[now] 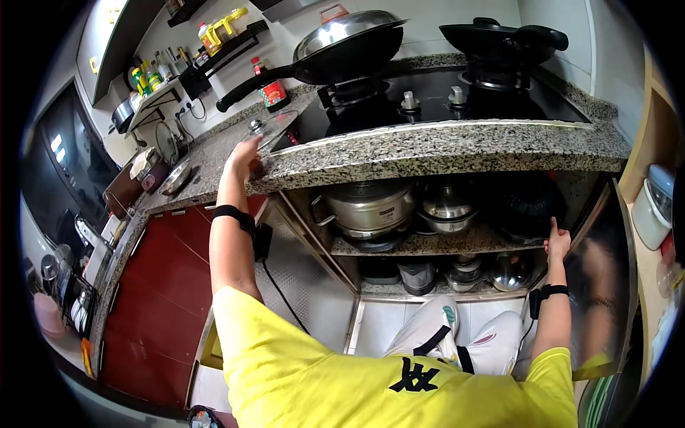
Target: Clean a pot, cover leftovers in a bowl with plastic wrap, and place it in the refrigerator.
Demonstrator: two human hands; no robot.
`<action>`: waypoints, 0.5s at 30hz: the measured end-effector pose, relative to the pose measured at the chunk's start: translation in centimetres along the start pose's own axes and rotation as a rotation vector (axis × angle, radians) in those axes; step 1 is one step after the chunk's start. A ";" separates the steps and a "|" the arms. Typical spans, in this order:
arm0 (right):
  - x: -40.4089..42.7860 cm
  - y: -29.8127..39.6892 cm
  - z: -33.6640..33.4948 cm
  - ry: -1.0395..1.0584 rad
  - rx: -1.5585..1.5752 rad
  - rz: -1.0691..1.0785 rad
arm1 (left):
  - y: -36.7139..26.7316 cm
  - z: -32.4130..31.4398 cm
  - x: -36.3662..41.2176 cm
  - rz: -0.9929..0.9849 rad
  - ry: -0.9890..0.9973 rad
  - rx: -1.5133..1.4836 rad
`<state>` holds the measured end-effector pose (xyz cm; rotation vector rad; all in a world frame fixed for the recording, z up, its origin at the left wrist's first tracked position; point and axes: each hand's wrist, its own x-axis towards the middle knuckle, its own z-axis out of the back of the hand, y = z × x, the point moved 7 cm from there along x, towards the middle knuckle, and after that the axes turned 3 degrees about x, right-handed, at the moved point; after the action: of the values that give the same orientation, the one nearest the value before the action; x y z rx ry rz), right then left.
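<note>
My left hand (247, 154) is at the front edge of the granite counter (214, 160), beside a clear glass lid (278, 124) with a metal knob. Its fingers are partly hidden, so I cannot tell whether it grips the lid or rests on the stone. Below the hob, my right hand (558, 242) reaches the right end of the open cabinet's upper shelf (471, 243). Its index finger points up along the edge of a dark pan-like vessel (527, 206), the other fingers curled; shadow hides whether they hold it.
A lidded black wok (353, 53) and another black pan (497, 43) sit on the gas hob (428, 107). On the shelf are a steel steamer pot (369, 208) and steel bowls (447, 214). The open cabinet door (604, 289) stands close beside my right arm.
</note>
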<state>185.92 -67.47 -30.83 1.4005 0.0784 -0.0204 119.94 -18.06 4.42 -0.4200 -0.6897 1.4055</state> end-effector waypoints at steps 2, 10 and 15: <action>0.5 -0.5 1.6 -0.032 -0.018 -0.011 | -2.7 -3.5 -1.9 0.259 -0.033 -0.794; 0.4 0.0 0.1 -0.014 -0.045 -0.003 | -0.8 -1.1 -0.3 0.282 -0.099 -1.547; 0.5 0.1 0.6 -0.026 -0.100 -0.004 | -0.5 -1.3 -1.3 0.309 -0.179 -1.664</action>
<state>186.47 -68.05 -30.68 1.3003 0.0599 -0.0377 121.12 -19.23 3.57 -1.7356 -1.9335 0.8254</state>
